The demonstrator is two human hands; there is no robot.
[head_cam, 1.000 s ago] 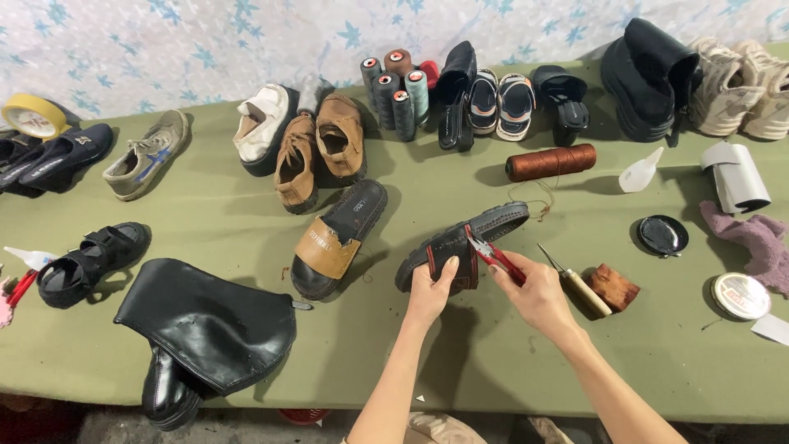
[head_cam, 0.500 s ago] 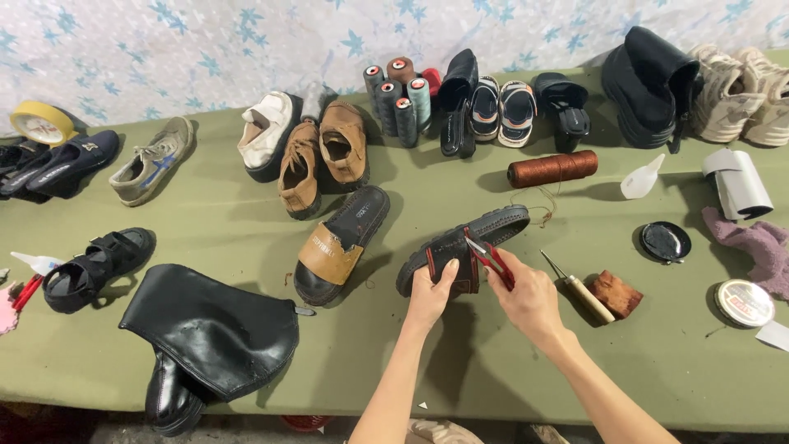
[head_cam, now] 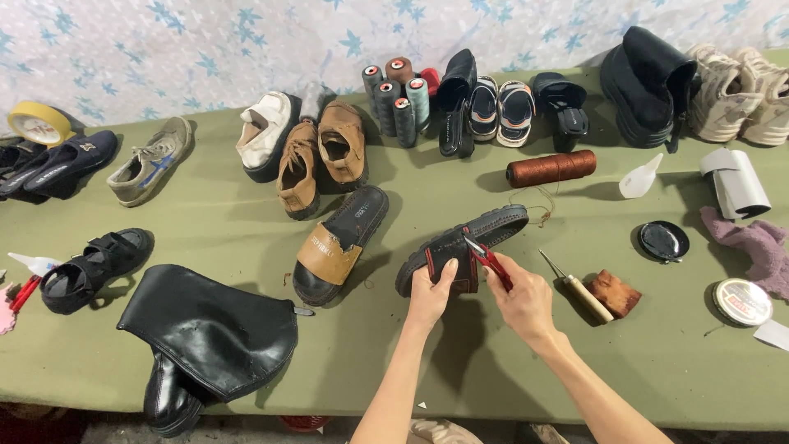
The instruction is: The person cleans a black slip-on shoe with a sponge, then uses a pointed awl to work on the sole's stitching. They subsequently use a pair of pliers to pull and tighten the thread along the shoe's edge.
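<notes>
1. Left hand — its grip is clamped on the near end of a black shoe, thumb on the upper, holding it against the green desk. The shoe lies just below the middle of the view, its long axis running from about 8 o'clock to 2 o'clock.
2. Right hand — its grip is closed around small red-handled pliers, whose tip meets the shoe's upper at the red-edged strap.
3. Progress, as a judgement: the repair appears mid-course. The shoe is steadied and the tool is at the seam, but no thread can be made out at that spot, so stitching looks not yet done.
4. Untouched tools: a wooden-handled awl and a brown scrap lie at 3 o'clock of the right hand; a spool of brown thread rests at 1 o'clock of the shoe.
5. Surroundings — a slipper with a tan band at 9 o'clock of the shoe, a black boot at 8 o'clock, thread cones at 12 o'clock.
</notes>
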